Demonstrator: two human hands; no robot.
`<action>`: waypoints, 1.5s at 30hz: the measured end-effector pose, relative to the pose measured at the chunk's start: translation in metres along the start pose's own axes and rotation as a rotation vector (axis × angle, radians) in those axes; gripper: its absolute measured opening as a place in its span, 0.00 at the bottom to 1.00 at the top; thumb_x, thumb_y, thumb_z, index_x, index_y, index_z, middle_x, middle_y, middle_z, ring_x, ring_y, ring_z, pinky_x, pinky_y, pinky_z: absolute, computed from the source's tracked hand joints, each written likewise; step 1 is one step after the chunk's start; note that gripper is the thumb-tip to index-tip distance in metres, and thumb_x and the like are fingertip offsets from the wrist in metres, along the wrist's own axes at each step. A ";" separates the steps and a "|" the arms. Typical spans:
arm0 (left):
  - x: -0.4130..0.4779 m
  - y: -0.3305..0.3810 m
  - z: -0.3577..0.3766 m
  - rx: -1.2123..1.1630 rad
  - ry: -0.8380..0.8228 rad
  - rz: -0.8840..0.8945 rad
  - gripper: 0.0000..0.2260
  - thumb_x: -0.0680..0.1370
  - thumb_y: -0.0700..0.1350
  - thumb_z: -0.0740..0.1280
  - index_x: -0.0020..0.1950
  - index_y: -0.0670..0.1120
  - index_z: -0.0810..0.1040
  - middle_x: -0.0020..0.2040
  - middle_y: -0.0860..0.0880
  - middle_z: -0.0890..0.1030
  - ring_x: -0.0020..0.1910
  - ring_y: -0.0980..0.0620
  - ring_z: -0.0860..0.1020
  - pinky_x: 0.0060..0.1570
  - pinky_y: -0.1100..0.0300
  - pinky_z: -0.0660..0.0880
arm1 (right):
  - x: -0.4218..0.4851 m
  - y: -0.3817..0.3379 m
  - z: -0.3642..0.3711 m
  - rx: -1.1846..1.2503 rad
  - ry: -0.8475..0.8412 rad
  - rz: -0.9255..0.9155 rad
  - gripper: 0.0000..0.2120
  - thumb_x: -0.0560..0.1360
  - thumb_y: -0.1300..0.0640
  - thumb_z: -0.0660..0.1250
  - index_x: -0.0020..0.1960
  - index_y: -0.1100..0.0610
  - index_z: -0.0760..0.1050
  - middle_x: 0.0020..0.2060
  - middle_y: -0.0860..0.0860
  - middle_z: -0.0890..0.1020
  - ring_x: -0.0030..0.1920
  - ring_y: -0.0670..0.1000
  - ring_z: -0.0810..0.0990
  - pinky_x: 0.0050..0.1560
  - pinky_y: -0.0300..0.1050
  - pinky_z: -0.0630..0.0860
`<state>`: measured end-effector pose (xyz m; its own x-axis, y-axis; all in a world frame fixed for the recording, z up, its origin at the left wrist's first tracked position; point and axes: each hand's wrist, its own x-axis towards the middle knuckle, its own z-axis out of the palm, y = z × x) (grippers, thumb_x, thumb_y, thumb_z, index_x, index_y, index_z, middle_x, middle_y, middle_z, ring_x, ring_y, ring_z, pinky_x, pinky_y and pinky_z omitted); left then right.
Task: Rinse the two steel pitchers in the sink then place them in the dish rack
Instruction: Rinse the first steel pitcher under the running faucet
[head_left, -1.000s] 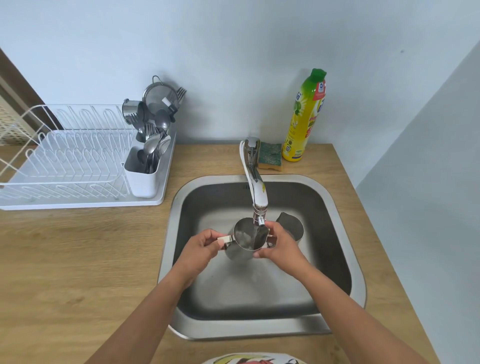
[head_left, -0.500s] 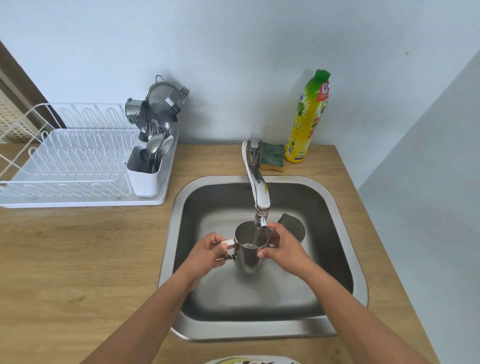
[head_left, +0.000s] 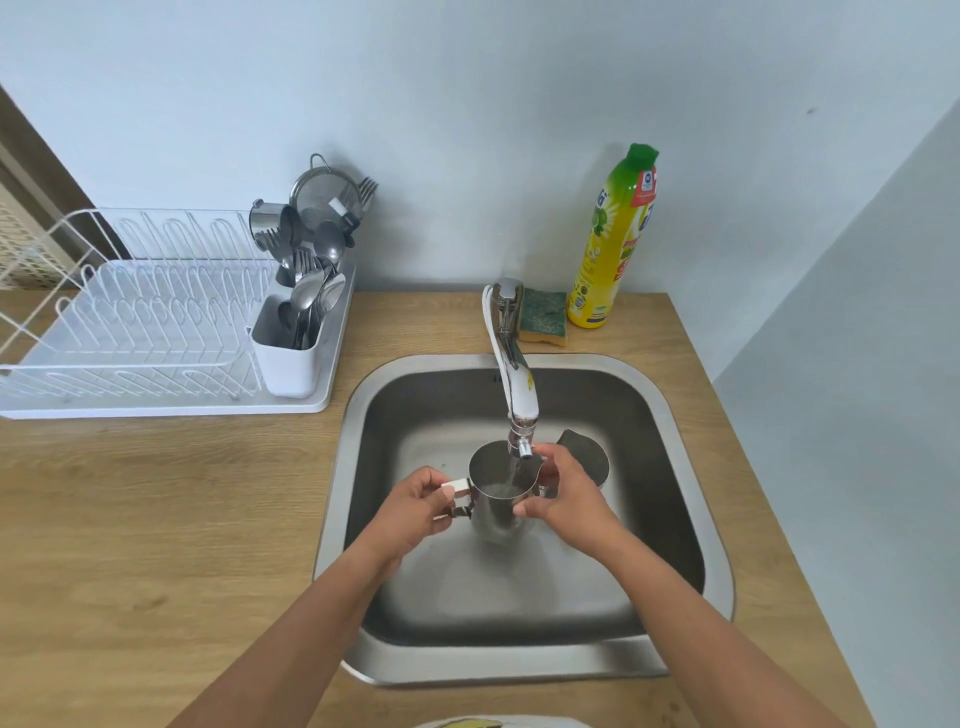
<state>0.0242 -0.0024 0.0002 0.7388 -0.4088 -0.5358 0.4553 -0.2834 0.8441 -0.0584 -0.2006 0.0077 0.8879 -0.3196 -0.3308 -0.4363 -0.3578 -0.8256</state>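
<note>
I hold a steel pitcher (head_left: 496, 499) upright under the tap (head_left: 514, 379), over the middle of the steel sink (head_left: 332, 499). Water runs from the spout into it. My left hand (head_left: 415, 506) grips its handle on the left. My right hand (head_left: 563, 496) is closed on its body at the right side. A second steel pitcher (head_left: 584, 457) stands in the sink behind my right hand, partly hidden by it. The white wire dish rack (head_left: 130, 317) sits on the counter to the left of the sink.
A white cutlery holder (head_left: 291, 358) full of spoons and utensils fills the rack's right end. A green sponge (head_left: 543, 317) and a yellow dish soap bottle (head_left: 613, 244) stand behind the sink by the wall. Wooden counter (head_left: 156, 519) surrounds the sink.
The pitcher has come level and upright under the spout, and water now pools inside it. Both hands keep their grip.
</note>
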 end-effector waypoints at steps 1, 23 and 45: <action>-0.002 0.000 0.000 -0.003 -0.011 -0.005 0.04 0.82 0.39 0.60 0.48 0.43 0.73 0.47 0.46 0.83 0.44 0.49 0.77 0.48 0.60 0.78 | 0.000 -0.001 -0.001 0.024 -0.010 0.007 0.30 0.67 0.62 0.78 0.60 0.43 0.67 0.48 0.44 0.76 0.53 0.48 0.77 0.56 0.41 0.71; 0.009 -0.005 -0.001 0.133 0.029 -0.172 0.13 0.83 0.48 0.57 0.54 0.39 0.75 0.39 0.42 0.84 0.27 0.47 0.80 0.30 0.55 0.79 | 0.010 0.010 0.011 0.167 -0.090 0.293 0.27 0.70 0.36 0.70 0.61 0.54 0.73 0.39 0.51 0.82 0.32 0.48 0.80 0.31 0.43 0.77; 0.012 -0.004 -0.002 0.009 -0.037 -0.240 0.12 0.83 0.48 0.60 0.52 0.39 0.75 0.39 0.40 0.85 0.28 0.47 0.82 0.27 0.56 0.81 | 0.012 0.006 0.015 0.169 -0.076 0.374 0.25 0.70 0.34 0.68 0.55 0.53 0.77 0.48 0.50 0.84 0.43 0.51 0.84 0.35 0.46 0.82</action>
<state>0.0323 -0.0042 -0.0096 0.5911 -0.3606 -0.7215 0.6111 -0.3837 0.6924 -0.0482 -0.1941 -0.0083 0.6836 -0.3328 -0.6496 -0.7065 -0.0785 -0.7033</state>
